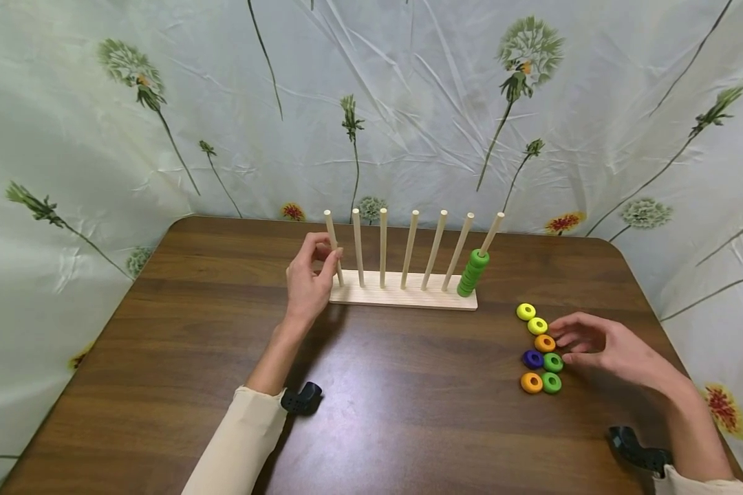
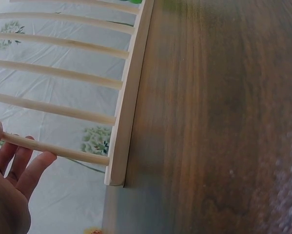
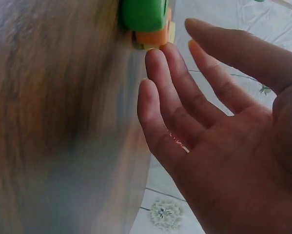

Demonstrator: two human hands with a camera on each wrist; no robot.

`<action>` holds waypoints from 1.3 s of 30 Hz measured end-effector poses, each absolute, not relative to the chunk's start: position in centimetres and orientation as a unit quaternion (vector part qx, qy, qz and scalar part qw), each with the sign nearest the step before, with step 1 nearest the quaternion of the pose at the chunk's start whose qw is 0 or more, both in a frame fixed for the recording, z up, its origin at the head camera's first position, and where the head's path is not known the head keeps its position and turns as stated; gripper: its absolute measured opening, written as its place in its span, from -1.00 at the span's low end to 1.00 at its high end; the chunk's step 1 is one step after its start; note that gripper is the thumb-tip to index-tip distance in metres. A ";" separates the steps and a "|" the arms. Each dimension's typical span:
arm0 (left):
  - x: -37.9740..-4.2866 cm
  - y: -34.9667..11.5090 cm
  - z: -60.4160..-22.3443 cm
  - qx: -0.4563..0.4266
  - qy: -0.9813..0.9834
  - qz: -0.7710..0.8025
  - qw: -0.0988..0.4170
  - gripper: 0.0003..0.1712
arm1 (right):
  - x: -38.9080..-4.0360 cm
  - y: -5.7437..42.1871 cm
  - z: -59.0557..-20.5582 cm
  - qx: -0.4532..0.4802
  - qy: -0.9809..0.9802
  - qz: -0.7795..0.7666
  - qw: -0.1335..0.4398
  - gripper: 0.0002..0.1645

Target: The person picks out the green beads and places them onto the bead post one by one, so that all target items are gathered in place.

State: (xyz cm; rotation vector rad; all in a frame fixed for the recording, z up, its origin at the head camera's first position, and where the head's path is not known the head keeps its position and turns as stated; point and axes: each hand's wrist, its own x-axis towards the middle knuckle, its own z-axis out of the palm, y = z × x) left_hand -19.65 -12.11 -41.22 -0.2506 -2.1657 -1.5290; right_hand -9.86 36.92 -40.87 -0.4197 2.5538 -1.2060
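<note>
A pale wooden base (image 1: pixel 402 297) with several upright pegs stands toward the back of the table. My left hand (image 1: pixel 309 278) holds its leftmost peg (image 2: pixel 63 150) between thumb and fingers. Green rings (image 1: pixel 473 273) are stacked on the rightmost peg. My right hand (image 1: pixel 607 350) is at the loose rings, fingers spread and slightly bent, nothing in its grasp. Nearest to it are a green ring (image 1: pixel 553 362) and an orange ring (image 1: pixel 545 343). Beside them lie a purple ring (image 1: pixel 533 359), two yellow rings (image 1: pixel 537 326), another orange ring (image 1: pixel 531 382) and another green ring (image 1: pixel 552 383).
The brown wooden table (image 1: pixel 402 412) has rounded far corners. A pale cloth (image 1: pixel 223 103) with a dandelion print hangs behind and around it. Black wrist devices (image 1: pixel 638 450) are worn at both cuffs.
</note>
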 end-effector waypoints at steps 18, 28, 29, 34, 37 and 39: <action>-19.6 -12.1 -41.2 -0.092 -0.791 -0.552 0.246 -0.81 | -9.7 36.8 -42.0 -0.191 0.873 -0.414 0.172 -0.57; -19.6 -12.1 -41.0 -0.093 -0.791 -0.552 0.247 -0.81 | -9.9 36.3 -41.8 -0.189 0.888 -0.393 0.147 -0.61; -19.6 -12.1 -41.0 -0.092 -0.791 -0.552 0.248 -0.80 | -9.9 36.2 -41.7 -0.184 0.889 -0.394 0.141 -0.60; -19.7 -12.1 -41.2 -0.091 -0.792 -0.552 0.244 -0.79 | -10.1 36.1 -41.2 -0.178 0.889 -0.405 0.119 -0.58; -19.6 -12.1 -41.3 -0.090 -0.791 -0.555 0.243 -0.80 | -10.3 35.9 -40.8 -0.168 0.889 -0.409 0.120 -0.56; -19.6 -12.1 -41.2 -0.089 -0.790 -0.555 0.245 -0.80 | -10.4 35.7 -40.4 -0.151 0.894 -0.405 0.121 -0.54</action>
